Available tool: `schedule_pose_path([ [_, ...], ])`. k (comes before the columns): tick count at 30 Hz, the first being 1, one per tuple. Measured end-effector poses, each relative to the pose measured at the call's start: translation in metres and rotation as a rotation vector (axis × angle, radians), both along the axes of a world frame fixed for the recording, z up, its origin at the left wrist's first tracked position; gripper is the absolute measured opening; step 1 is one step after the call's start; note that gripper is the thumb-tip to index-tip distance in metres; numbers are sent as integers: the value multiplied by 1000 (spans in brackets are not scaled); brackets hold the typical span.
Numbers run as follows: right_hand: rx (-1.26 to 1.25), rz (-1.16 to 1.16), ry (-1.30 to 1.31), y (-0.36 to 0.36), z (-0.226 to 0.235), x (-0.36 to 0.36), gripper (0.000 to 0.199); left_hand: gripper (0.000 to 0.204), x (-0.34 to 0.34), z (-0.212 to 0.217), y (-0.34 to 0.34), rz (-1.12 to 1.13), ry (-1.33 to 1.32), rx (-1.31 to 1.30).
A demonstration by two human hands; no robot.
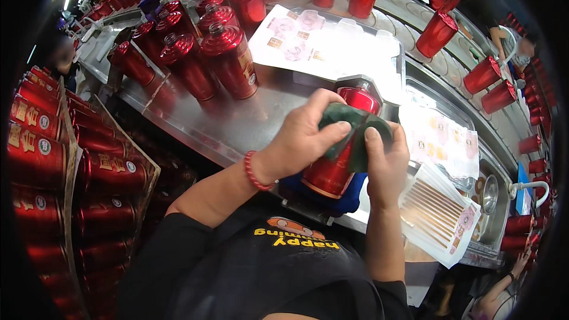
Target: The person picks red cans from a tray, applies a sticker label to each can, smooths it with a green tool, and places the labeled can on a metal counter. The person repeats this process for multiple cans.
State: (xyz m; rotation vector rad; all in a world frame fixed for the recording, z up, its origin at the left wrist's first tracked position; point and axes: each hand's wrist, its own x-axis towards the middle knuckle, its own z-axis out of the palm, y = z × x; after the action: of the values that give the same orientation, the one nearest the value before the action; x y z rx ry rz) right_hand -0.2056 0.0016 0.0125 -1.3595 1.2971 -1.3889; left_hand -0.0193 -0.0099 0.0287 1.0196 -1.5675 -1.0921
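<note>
A shiny red bottle (328, 173) lies tilted in front of me, its lower end toward my body, over a blue padded support (351, 197). My left hand (305, 133) and my right hand (385, 157) grip a dark green flexible pad (349, 120) from both sides. It is bent across the bottle's middle, the two thumbs close together on top. A dark angular holder (359, 81) surrounds the bottle's far end. The pad and my fingers hide much of the bottle's side.
Several red bottles (228, 62) stand on the metal table (237, 133) at left. Label sheets (296, 34) lie beyond my hands, and a sheet with gold strips (435, 210) lies right. Bottles ride a curved conveyor (409, 62). Crates of bottles (112, 172) fill the left side.
</note>
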Motion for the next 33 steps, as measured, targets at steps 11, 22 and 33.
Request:
schedule_pose_path([
  [11, 34, -100, -119, 44, -20, -1, 34, 26, 6, -19, 35, 209, 172, 25],
  [22, 8, -54, -77, 54, -12, 11, 32, 26, -1, -21, 53, 149, 180, 73],
  [33, 17, -38, -62, 37, -23, 5, 30, 27, -5, -18, 33, 126, 70, 2],
])
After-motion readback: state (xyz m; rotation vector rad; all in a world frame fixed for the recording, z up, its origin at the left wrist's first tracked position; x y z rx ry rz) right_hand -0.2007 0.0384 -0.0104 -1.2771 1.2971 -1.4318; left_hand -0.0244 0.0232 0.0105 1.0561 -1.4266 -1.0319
